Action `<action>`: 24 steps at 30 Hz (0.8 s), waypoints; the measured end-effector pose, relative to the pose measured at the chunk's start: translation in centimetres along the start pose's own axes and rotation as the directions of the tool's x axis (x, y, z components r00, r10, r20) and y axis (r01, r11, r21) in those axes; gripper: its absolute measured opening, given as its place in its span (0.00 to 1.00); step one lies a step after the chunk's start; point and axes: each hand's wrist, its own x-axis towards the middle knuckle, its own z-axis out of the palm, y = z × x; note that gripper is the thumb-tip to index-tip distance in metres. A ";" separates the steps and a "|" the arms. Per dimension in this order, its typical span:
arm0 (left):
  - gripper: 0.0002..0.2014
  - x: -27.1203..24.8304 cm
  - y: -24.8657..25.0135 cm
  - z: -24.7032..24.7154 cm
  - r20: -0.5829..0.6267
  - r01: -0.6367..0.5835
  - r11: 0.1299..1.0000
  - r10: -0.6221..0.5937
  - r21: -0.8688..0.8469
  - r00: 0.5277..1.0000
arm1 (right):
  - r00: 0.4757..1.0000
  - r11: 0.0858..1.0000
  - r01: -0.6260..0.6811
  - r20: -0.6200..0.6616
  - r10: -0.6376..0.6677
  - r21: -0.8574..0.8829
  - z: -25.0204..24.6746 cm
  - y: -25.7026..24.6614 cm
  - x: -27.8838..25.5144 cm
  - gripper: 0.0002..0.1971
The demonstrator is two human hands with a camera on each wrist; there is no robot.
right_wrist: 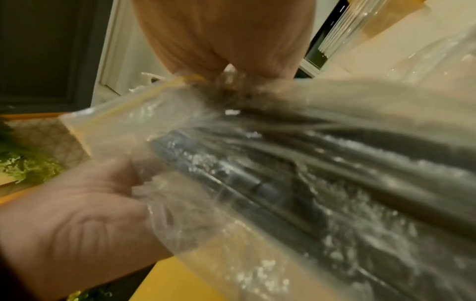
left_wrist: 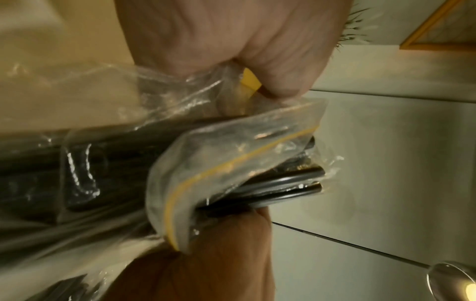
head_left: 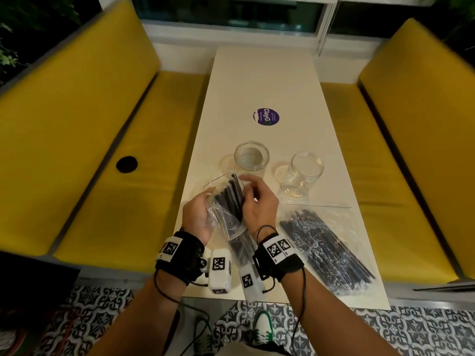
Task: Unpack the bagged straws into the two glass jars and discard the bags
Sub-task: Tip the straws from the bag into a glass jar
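Both hands hold a clear zip bag [head_left: 223, 219] of black straws [head_left: 232, 194] above the white table's [head_left: 257, 80] near end. My left hand [head_left: 205, 201] grips the bag's left side. My right hand [head_left: 250, 191] pinches the plastic at the bag's mouth. In the left wrist view my left hand [left_wrist: 257, 81] clamps crumpled plastic by the yellow zip strip [left_wrist: 231, 165], and straw ends [left_wrist: 296, 183] poke from the mouth. My right hand [right_wrist: 231, 77] pinches the zip edge in the right wrist view. Two empty glass jars [head_left: 251, 156] [head_left: 303, 173] stand just beyond. A second bag of straws [head_left: 326, 247] lies at the right.
Yellow benches [head_left: 77, 150] [head_left: 411, 150] flank the narrow table. A round purple sticker [head_left: 266, 117] marks its middle. A thin metal stirrer [head_left: 214, 179] lies left of the jars. A black disc [head_left: 126, 164] sits on the left bench. The table's front edge is under my wrists.
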 end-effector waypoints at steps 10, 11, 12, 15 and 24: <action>0.22 1.7 1.5 -1.3 0.087 0.007 0.991 0.005 -0.135 0.996 | 0.840 0.995 0.078 0.542 -0.031 -0.063 -1.3 0.8 -0.6 0.47; 0.21 1.3 1.9 -1.3 0.158 0.016 0.990 0.006 -0.138 0.987 | 0.868 0.999 0.017 0.497 0.007 -0.042 -1.3 1.0 -0.4 0.44; 0.22 1.4 1.9 -1.4 0.203 0.007 0.992 0.019 -0.125 0.979 | 0.886 0.998 -0.060 0.461 0.052 0.003 -1.3 1.2 -0.1 0.41; 0.21 0.5 2.3 -1.6 0.298 0.003 0.994 0.031 -0.114 0.954 | 0.894 0.950 -0.242 0.426 0.138 0.200 -1.8 1.7 0.6 0.35; 0.30 -1.4 0.4 -1.5 0.406 -0.406 0.851 0.259 0.334 0.876 | 0.833 0.987 -0.160 0.536 0.134 0.002 -1.8 0.7 1.3 0.30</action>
